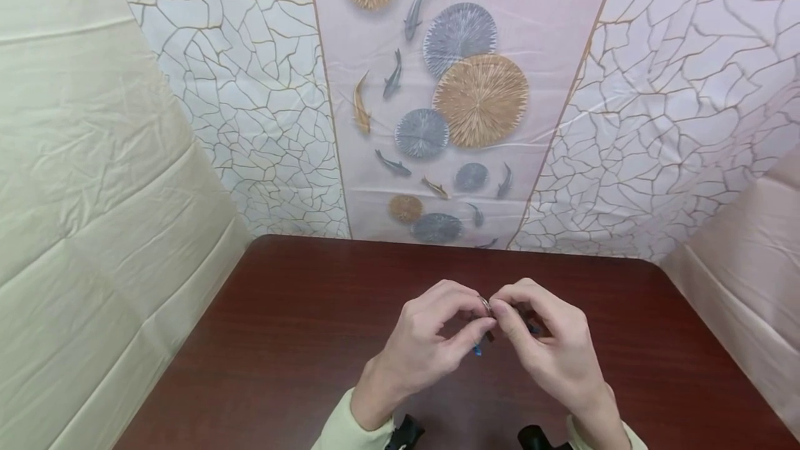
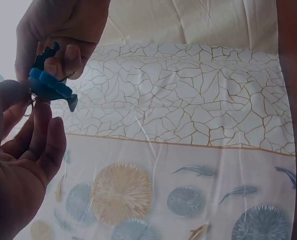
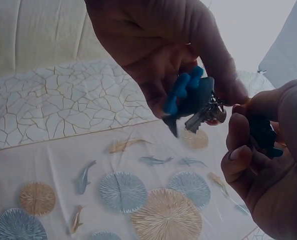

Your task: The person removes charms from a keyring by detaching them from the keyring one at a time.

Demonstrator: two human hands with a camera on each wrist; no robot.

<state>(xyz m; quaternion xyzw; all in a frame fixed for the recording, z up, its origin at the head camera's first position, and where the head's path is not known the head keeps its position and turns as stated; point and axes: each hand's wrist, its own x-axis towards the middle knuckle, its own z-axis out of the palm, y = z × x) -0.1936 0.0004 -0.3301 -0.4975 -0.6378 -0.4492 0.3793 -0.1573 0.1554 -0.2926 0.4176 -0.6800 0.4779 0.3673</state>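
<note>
In the head view my left hand (image 1: pixel 419 346) and right hand (image 1: pixel 559 346) meet fingertip to fingertip above the table. Between them both pinch a thin metal key ring (image 1: pixel 485 305). Keys (image 3: pixel 199 119) hang beneath the left fingers in the right wrist view, next to a blue charm (image 3: pixel 191 95) with a dark pointed tip. That same charm (image 2: pixel 51 85) covers part of the left fingertips in the left wrist view. A second, darker blue piece (image 3: pixel 261 131) lies within the curled right fingers, mostly hidden. What figures the charms show, I cannot tell.
A dark reddish-brown table (image 1: pixel 281 339) spreads below the hands. Behind it hangs a patterned cloth (image 1: pixel 481 99) with fish and round shapes. Cream curtains (image 1: pixel 75 228) flank both sides. Black wrist straps (image 1: pixel 406 432) show at the bottom.
</note>
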